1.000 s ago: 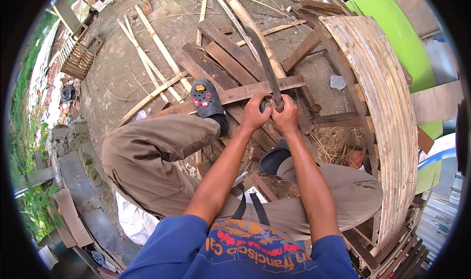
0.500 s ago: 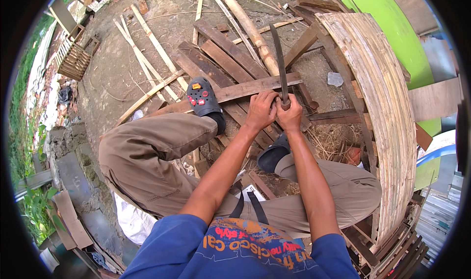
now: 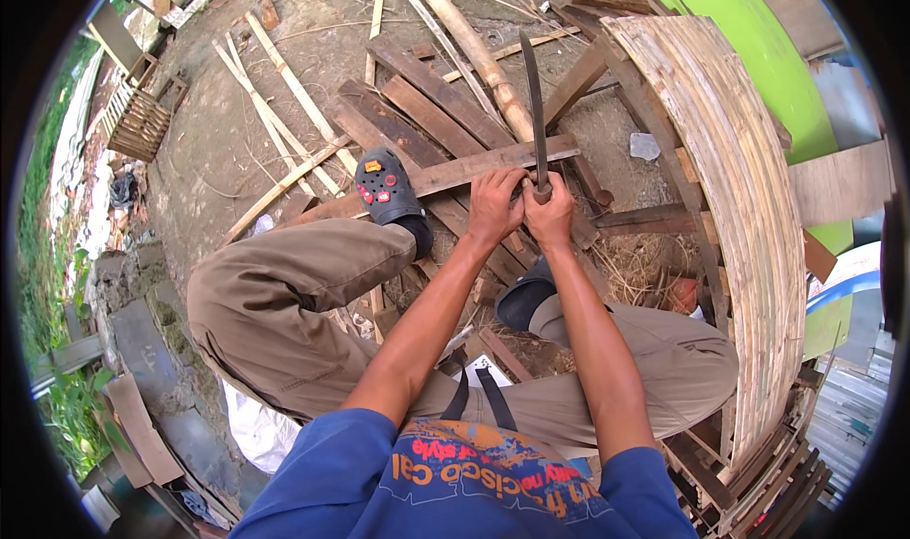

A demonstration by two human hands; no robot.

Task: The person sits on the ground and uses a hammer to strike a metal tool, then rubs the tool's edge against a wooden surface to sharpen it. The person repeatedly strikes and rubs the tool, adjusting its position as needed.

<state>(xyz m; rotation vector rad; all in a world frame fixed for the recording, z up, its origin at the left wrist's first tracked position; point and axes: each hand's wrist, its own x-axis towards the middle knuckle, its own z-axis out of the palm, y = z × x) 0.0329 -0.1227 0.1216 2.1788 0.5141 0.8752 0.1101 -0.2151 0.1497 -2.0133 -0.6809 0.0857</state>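
A long machete (image 3: 536,103) with a dark blade points away from me, its wooden handle end (image 3: 542,195) in my right hand (image 3: 550,219). Close beside it, my left hand (image 3: 494,205) is closed, its fingers curled at the near edge of a brown wooden plank (image 3: 455,174). What the left fingers hold, if anything, is hidden. My left foot, in a dark clog (image 3: 387,186), rests on that plank to the left of my hands. The other clog (image 3: 524,297) lies below them, partly covered by my trouser leg.
Several brown boards (image 3: 427,103) lie beyond the plank, along with a bamboo pole (image 3: 474,51) and thin pale strips (image 3: 284,74). To the right stands a slatted bamboo bench (image 3: 730,207). A slatted wooden crate (image 3: 137,122) sits far left, near a low block wall (image 3: 152,340).
The whole view has shifted slightly. My hands and the machete have moved a little up and left in the picture; both hands keep nearly the same pose.
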